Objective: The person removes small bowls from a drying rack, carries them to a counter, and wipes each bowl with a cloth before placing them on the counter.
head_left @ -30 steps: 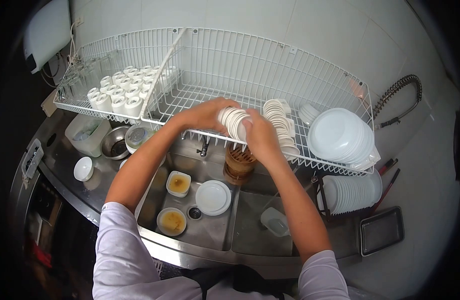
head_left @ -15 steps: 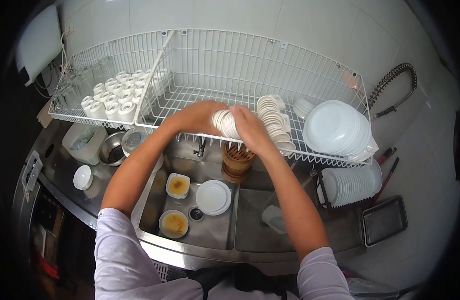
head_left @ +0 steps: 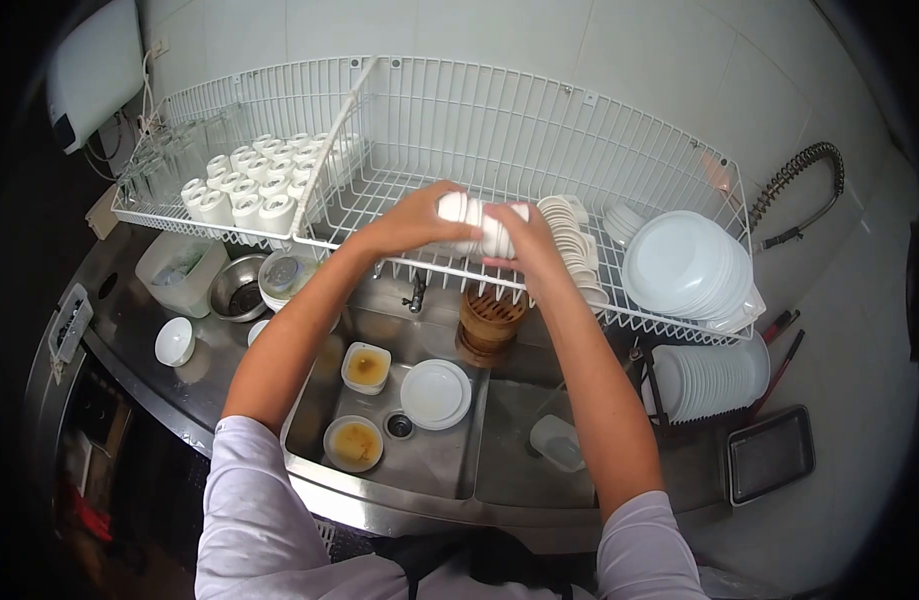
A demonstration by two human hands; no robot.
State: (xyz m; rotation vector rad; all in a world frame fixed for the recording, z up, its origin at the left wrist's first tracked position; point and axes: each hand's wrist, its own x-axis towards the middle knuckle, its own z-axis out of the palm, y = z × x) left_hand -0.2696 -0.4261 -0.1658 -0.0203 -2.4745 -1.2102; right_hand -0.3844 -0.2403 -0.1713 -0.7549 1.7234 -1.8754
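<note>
Over the front part of the white wire rack (head_left: 419, 180), both my hands grip small white dishes (head_left: 461, 209) standing on edge in a row. My left hand (head_left: 414, 224) has its thumb and fingers around the left end of the row. At the right end, my right hand (head_left: 527, 240) is closed around several more dishes; a small gap shows between the two groups. Just right of that hand, a stacked row of small white dishes (head_left: 571, 243) leans in the rack. My fingers partly hide the dishes they hold.
White cups (head_left: 247, 210) and clear glasses (head_left: 154, 175) fill the rack's left section. Large white plates (head_left: 679, 258) stand at its right. Below, the metal sink (head_left: 439, 475) holds white plates (head_left: 434, 392) and bowls with yellow liquid (head_left: 354, 443). A wooden holder (head_left: 491, 325) hangs under the rack.
The dishes between my hands were one tight, tilted bunch; now they stand more upright in two groups. Both hands have risen slightly and turned. The whole view has shifted a little.
</note>
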